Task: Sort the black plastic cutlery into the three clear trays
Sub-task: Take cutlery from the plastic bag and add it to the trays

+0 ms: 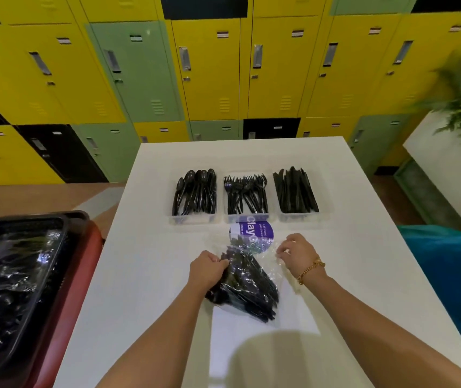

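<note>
My left hand (208, 271) grips the cutlery bag (247, 287) mid-table while my right hand (296, 252) pinches its film, probably tearing; next, emptying it.

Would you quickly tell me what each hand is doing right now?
Left hand: closed, gripping the cutlery bag.
Right hand: closed, pinching the bag's clear plastic at its open end.

Both forearms reaching forward; left hand (208, 271) curling closed in a grip, right hand (296, 252) pinching, fingers bent.
</note>
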`<state>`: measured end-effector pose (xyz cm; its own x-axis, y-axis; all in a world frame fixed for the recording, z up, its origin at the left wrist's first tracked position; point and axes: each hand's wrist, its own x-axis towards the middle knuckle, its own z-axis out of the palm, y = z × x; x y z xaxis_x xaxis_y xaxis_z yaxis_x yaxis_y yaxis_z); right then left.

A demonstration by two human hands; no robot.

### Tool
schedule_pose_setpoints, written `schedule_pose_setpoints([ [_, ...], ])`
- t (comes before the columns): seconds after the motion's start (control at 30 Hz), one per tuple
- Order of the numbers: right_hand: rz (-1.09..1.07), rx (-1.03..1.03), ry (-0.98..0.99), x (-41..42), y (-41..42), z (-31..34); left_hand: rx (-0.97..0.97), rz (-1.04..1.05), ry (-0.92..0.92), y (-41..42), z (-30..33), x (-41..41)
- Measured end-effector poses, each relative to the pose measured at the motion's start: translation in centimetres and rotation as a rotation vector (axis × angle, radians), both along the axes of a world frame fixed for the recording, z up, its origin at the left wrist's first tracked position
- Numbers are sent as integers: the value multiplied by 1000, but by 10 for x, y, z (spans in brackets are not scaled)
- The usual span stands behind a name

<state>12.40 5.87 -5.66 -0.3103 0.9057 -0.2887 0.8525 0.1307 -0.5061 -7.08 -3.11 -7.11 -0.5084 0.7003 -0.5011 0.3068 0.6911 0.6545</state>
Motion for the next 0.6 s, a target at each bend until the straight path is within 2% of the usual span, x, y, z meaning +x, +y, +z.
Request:
schedule_pose_setpoints([
  [0.1,-98,28,73,0,5,-3,-14,-66,12,5,-1,-4],
  [0.23,-354,-32,194,-1,11,2,-6,-161,47,15,2,-4],
  [0.33,-573,-125,283,-4,16,6,-57,-306,100,22,6,-2],
  [0.47,-669,-222,271,2,26,4,-113,-412,120,28,8,-4],
  [0.6,-770,-368,374,13,25,1,-131,-472,134,30,7,-10],
])
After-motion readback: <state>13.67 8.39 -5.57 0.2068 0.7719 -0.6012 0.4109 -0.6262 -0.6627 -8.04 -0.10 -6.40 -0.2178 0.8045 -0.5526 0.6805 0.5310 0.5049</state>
